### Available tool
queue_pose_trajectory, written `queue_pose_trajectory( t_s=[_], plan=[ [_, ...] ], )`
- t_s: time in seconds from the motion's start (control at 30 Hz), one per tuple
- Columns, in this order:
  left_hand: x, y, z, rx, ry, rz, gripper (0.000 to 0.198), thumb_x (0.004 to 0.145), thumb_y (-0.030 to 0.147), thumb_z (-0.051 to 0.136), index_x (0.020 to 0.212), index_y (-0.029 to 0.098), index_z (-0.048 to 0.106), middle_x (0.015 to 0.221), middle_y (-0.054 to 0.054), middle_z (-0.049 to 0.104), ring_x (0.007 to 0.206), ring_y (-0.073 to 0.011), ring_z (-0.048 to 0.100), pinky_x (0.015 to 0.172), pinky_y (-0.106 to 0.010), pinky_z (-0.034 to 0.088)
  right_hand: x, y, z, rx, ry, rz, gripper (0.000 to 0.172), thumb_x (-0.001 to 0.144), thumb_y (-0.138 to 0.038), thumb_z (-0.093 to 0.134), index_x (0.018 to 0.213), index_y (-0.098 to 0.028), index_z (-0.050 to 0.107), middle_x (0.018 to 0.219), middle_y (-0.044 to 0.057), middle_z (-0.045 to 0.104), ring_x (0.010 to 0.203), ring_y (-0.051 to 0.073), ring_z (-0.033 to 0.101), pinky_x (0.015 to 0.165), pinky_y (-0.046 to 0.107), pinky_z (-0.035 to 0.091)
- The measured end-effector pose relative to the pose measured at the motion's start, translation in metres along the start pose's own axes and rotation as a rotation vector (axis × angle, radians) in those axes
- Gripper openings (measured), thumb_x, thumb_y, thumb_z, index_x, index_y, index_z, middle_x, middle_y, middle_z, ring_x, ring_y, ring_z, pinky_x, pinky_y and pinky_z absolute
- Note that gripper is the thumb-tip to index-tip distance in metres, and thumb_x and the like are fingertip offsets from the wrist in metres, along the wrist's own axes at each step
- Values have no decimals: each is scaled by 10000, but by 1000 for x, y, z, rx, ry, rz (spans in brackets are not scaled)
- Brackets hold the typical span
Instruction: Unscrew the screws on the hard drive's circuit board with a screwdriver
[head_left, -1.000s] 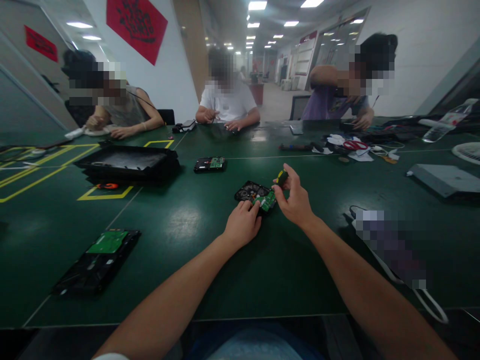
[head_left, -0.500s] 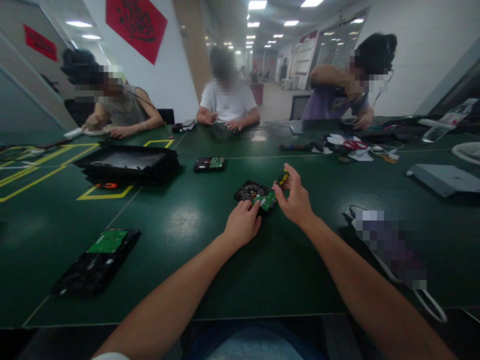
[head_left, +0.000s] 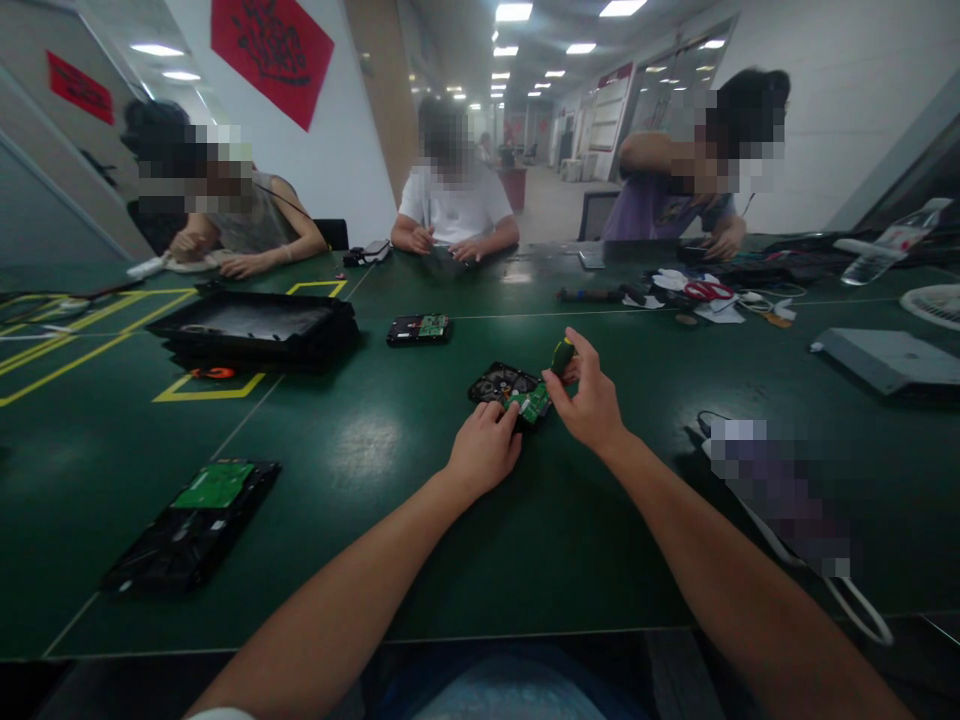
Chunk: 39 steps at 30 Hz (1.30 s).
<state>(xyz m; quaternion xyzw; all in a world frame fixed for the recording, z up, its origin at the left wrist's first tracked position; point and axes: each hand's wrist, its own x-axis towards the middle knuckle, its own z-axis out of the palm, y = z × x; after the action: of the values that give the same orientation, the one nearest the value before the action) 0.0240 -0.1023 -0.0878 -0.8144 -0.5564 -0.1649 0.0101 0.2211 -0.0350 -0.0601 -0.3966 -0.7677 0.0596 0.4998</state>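
A black hard drive (head_left: 501, 380) with a green circuit board (head_left: 534, 402) lies on the dark green table in front of me. My left hand (head_left: 489, 440) grips its near left side, fingers resting on the edge of the board. Between the thumb and fingers of my right hand (head_left: 589, 395) is a screwdriver with a dark green and yellow handle (head_left: 562, 356), held over the right end of the drive. The screwdriver's tip is too small to make out against the board.
Two more hard drives lie near: one at front left (head_left: 191, 525), one farther back (head_left: 418, 329). Stacked black trays (head_left: 255, 330) stand left, with an orange-handled tool (head_left: 213, 373) before them. A grey box (head_left: 889, 360) and a blurred-out item (head_left: 780, 495) lie right. Three people sit opposite.
The screwdriver handle has turned in my right fingers, showing a greener side. My left hand and the hard drive have stayed in place.
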Motion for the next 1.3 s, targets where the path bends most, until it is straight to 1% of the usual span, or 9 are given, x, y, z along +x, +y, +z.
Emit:
queue_pose_trajectory(
  t_s=[0.13,0.3,0.37,0.47,0.53,0.73,0.97,1.17,1.3],
  plan=[
    [0,0,0,4,3,-2,526,973,328,501,1471,159,484,1152,-133,595,1109,-283,526,985,-412,480,0,0,-1,-46,3,-6,698,952,-445,623,1565,-302,321,1232,104,671,829,245,719,786,462,652],
    [0,1,-1,5,3,0,516,978,328,488,1459,141,504,1151,-142,596,1098,-286,528,977,-413,485,0,1,0,16,-38,-47,707,990,-387,542,1606,-313,202,1408,124,591,986,260,728,907,480,630],
    [0,1,-1,9,3,0,522,979,330,484,1463,135,500,1150,-144,597,1103,-291,525,981,-416,484,0,1,1,13,-19,-26,707,987,-386,548,1602,-303,210,1347,125,625,918,251,735,869,473,640],
    [0,1,-1,12,-3,6,531,981,330,480,1471,127,490,1146,-143,599,1105,-292,523,995,-420,477,0,0,0,-16,15,19,719,960,-425,604,1579,-279,268,1137,99,692,780,241,724,764,459,652],
    [0,1,-1,13,-5,4,532,980,334,485,1473,133,489,1145,-140,598,1107,-289,523,1000,-417,475,0,-1,-1,-22,12,30,727,949,-442,624,1570,-275,285,1056,78,701,760,240,717,753,455,649],
    [0,1,-2,15,2,-2,528,980,330,486,1473,140,490,1156,-139,594,1111,-283,524,984,-403,482,1,-2,-3,-2,-31,-19,662,1001,-403,530,1586,-295,238,1243,103,673,911,245,722,874,476,624],
    [0,0,1,7,3,4,531,973,326,500,1473,146,484,1158,-141,593,1107,-289,523,996,-423,476,1,-2,-2,-22,30,19,687,957,-467,612,1549,-279,316,1012,60,707,759,230,704,744,425,638],
    [-1,0,1,-6,6,-3,523,975,320,498,1471,154,489,1154,-139,588,1115,-286,523,996,-422,476,1,1,-3,22,0,-19,651,998,-410,540,1576,-296,263,1270,107,667,942,249,725,888,467,624],
    [0,0,1,-1,-5,-3,527,974,324,500,1468,142,492,1152,-144,591,1116,-289,523,998,-422,472,1,1,-1,8,22,-9,661,985,-408,565,1568,-288,277,1280,118,652,881,240,720,844,463,637]
  ],
)
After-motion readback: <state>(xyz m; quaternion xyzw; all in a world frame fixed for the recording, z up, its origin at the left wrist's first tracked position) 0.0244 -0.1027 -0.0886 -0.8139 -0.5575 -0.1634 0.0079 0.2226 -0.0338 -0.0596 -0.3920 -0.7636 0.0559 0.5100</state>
